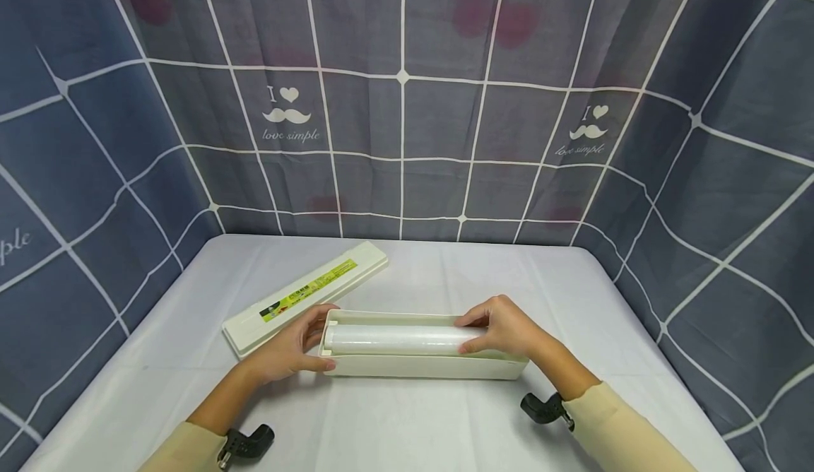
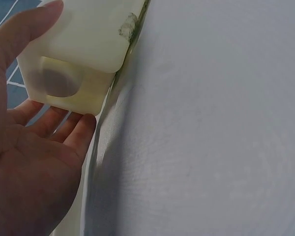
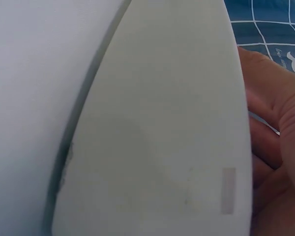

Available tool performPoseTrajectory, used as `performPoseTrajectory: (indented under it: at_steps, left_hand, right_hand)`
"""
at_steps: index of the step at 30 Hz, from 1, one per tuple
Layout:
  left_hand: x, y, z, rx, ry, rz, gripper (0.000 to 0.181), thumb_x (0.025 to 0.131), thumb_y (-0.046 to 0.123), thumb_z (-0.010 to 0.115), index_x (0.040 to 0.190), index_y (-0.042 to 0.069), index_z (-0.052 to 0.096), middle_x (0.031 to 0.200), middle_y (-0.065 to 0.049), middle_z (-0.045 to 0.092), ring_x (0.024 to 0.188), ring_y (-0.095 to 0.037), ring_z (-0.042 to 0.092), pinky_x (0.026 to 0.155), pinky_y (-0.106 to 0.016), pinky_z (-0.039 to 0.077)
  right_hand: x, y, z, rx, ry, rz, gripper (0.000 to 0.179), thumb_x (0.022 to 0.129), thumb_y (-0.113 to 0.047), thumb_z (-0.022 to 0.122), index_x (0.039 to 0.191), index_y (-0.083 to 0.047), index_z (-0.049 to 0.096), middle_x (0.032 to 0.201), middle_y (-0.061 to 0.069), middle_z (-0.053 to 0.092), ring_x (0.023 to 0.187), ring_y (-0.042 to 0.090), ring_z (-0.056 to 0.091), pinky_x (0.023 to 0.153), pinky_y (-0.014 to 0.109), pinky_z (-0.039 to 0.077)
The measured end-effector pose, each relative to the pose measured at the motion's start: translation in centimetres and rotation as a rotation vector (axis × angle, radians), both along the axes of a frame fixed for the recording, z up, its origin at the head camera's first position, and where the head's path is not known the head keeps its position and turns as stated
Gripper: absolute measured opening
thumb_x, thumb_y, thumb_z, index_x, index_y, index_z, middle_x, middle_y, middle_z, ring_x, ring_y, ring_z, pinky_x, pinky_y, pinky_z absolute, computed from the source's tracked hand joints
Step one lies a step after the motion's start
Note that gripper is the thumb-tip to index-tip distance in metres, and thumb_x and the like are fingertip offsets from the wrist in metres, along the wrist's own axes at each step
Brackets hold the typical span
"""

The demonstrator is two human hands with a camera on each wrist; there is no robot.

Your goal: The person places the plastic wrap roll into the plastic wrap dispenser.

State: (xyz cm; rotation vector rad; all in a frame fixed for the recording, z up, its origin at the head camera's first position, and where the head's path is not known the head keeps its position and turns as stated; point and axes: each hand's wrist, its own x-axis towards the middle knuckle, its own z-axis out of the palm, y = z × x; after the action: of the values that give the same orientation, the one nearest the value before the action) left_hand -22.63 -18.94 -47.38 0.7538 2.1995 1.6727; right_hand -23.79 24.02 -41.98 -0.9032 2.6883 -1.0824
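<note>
On the white table, a long cream plastic box (image 1: 420,368) lies open side up with a roll of cling film (image 1: 394,340) inside it. My left hand (image 1: 286,350) holds the box's left end, thumb on the front wall and fingers at the end and back. That end shows in the left wrist view, a cutout in the box wall (image 2: 103,34) beside the thumb. At the right part of the roll, my right hand (image 1: 506,327) reaches into the box and pinches the film between thumb and fingers. The right wrist view shows mostly the box wall (image 3: 157,118), which hides the fingertips.
Behind and left of the box lies its cream lid (image 1: 362,263), bearing a yellow-green label (image 1: 308,290). White cloth covers the table (image 1: 407,422). Dark blue-grey checked curtains (image 1: 445,119) enclose the back and both sides.
</note>
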Motion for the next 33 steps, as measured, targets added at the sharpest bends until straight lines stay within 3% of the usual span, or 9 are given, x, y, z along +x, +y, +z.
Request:
performPoseTrajectory:
  at_steps: [4, 11, 17, 24, 33]
  left_hand:
    - [0.0, 0.0, 0.0, -0.002, -0.002, 0.003, 0.096, 0.074, 0.005, 0.090, 0.153, 0.007, 0.035, 0.152, -0.018, 0.045, 0.140, -0.023, 0.050, 0.111, -0.010, 0.039]
    - [0.0, -0.1, 0.0, 0.012, -0.009, -0.004, 0.097, 0.074, 0.003, 0.090, 0.153, 0.005, 0.034, 0.152, -0.019, 0.044, 0.140, -0.022, 0.050, 0.111, -0.009, 0.038]
    - [0.0, -0.1, 0.0, 0.019, -0.005, -0.011, 0.097, 0.074, 0.004, 0.090, 0.154, 0.004, 0.033, 0.153, -0.019, 0.044, 0.142, -0.031, 0.047, 0.111, -0.009, 0.038]
    - [-0.1, -0.1, 0.0, 0.019, 0.002, -0.017, 0.096, 0.075, 0.004, 0.089, 0.153, 0.004, 0.033, 0.152, -0.018, 0.045, 0.140, -0.021, 0.050, 0.112, -0.009, 0.037]
    - [-0.1, -0.2, -0.4, 0.026, 0.011, -0.024, 0.097, 0.076, 0.003, 0.088, 0.154, 0.001, 0.031, 0.152, -0.020, 0.043, 0.142, -0.025, 0.048, 0.112, -0.008, 0.037]
  right_hand:
    - [0.1, 0.0, -0.2, 0.012, 0.015, -0.003, 0.038, 0.071, -0.028, 0.094, 0.105, -0.015, 0.083, 0.103, -0.001, 0.080, 0.096, 0.008, 0.075, 0.084, 0.022, 0.061]
    - [0.2, 0.0, -0.5, 0.019, 0.046, 0.001, 0.037, 0.072, -0.030, 0.094, 0.103, -0.015, 0.083, 0.102, -0.001, 0.080, 0.095, 0.010, 0.076, 0.083, 0.024, 0.061]
    - [0.4, 0.1, -0.5, 0.028, 0.028, -0.023, 0.039, 0.072, -0.031, 0.094, 0.105, -0.014, 0.082, 0.105, 0.002, 0.080, 0.100, 0.015, 0.076, 0.086, 0.025, 0.061]
    - [0.7, 0.4, -0.5, 0.041, 0.050, -0.045, 0.039, 0.073, -0.031, 0.093, 0.106, -0.014, 0.082, 0.109, 0.002, 0.079, 0.104, 0.017, 0.075, 0.088, 0.024, 0.060]
    - [0.9, 1.1, -0.7, -0.022, 0.051, -0.043, 0.039, 0.077, -0.029, 0.091, 0.110, -0.011, 0.080, 0.109, 0.003, 0.079, 0.102, 0.019, 0.076, 0.090, 0.029, 0.061]
